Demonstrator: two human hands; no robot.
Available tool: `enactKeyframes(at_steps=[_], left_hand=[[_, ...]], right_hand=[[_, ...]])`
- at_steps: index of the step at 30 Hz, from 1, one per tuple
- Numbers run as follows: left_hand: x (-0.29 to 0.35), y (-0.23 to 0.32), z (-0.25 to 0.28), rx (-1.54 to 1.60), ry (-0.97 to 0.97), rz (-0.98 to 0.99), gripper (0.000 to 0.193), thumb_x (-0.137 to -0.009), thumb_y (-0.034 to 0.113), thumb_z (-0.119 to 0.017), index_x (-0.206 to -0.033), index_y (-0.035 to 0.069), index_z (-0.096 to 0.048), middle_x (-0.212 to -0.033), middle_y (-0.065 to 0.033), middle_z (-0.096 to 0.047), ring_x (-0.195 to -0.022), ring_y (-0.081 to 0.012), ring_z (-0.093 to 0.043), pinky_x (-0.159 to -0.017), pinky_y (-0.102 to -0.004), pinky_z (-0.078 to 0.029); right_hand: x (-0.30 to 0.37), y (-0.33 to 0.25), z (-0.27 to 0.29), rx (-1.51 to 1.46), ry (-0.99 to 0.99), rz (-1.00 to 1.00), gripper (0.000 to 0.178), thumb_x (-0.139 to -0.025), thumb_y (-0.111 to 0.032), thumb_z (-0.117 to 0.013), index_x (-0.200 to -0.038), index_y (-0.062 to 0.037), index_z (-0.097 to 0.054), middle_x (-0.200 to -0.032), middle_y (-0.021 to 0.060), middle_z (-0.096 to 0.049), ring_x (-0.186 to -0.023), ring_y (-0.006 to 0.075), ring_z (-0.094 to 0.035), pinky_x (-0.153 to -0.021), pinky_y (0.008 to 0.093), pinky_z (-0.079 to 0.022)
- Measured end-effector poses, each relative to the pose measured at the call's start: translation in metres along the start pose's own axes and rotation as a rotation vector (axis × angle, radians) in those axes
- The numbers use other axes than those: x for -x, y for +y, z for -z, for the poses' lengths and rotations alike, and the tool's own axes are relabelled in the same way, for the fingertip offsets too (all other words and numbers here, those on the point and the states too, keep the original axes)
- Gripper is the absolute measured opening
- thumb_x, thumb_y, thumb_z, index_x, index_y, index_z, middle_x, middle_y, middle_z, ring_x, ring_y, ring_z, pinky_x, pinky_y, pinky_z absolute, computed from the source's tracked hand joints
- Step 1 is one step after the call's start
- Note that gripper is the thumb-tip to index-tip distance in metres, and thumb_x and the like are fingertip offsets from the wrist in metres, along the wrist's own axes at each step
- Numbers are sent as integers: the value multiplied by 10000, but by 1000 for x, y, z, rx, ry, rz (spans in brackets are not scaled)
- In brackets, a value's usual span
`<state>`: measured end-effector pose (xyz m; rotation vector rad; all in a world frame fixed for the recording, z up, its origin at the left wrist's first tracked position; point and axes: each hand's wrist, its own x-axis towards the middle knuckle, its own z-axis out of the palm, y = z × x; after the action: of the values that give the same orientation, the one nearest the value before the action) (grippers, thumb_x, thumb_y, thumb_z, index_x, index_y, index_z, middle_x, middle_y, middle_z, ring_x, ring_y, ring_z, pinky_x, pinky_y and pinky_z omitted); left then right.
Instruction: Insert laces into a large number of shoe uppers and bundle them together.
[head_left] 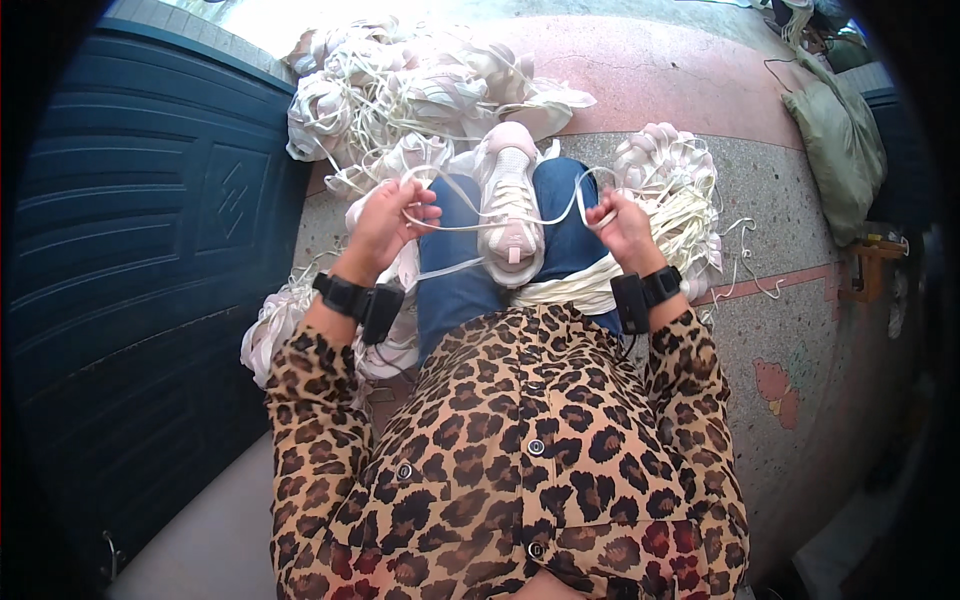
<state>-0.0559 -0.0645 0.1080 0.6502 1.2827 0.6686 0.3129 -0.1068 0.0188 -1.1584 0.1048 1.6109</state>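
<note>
A white and pale pink sneaker upper [512, 200] sits between my knees, its toe pointing away from me. White lacing crosses its front. One loose white shoelace [470, 227] stretches across above it, from hand to hand. My left hand [395, 218], over my left knee, has its fingers curled round one end of the lace, which loops up beside it. On the right, my right hand [625, 228] pinches the other end, with a loop rising over my right knee. Both hands are apart from the upper.
A large heap of white and pink uppers [410, 90] lies ahead on the floor. More uppers [285, 325] are at my left, and others [665, 165] at my right. A bundle of cream laces [670, 225] lies across my right thigh. Dark blue panelled doors [150, 190] stand left; a grey-green sack [840, 150] right.
</note>
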Motion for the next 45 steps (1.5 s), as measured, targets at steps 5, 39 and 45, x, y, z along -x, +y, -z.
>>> enactKeyframes(at_steps=[5, 39, 45], left_hand=[[-39, -111, 27, -1303, 419, -821, 414, -882, 65, -607, -1283, -13, -542, -1207, -202, -609, -1121, -391, -541, -997, -456, -429], [-38, -91, -51, -1408, 165, -697, 186, -895, 172, -589, -862, 24, -697, -878, -185, -669, -913, -392, -617, -765, -512, -536], [-38, -89, -55, -1468, 173, -854, 138, -836, 146, -608, -836, 39, -696, -918, -174, -655, -991, -381, -589, -785, -480, -525]], right_hand=[[-27, 30, 49, 708, 111, 212, 385, -919, -135, -650, -1231, 48, -518, -930, 90, -589, -778, 216, -598, -770, 376, -550], [12, 57, -15, 1741, -336, 831, 134, -922, -105, -528, -938, -22, -633, -947, 191, -661, -924, 398, -655, -796, 487, -530], [9, 63, -23, 1833, -240, 809, 139, -922, -97, -516, -956, -24, -629, -976, 182, -660, -938, 386, -656, -810, 482, -532]])
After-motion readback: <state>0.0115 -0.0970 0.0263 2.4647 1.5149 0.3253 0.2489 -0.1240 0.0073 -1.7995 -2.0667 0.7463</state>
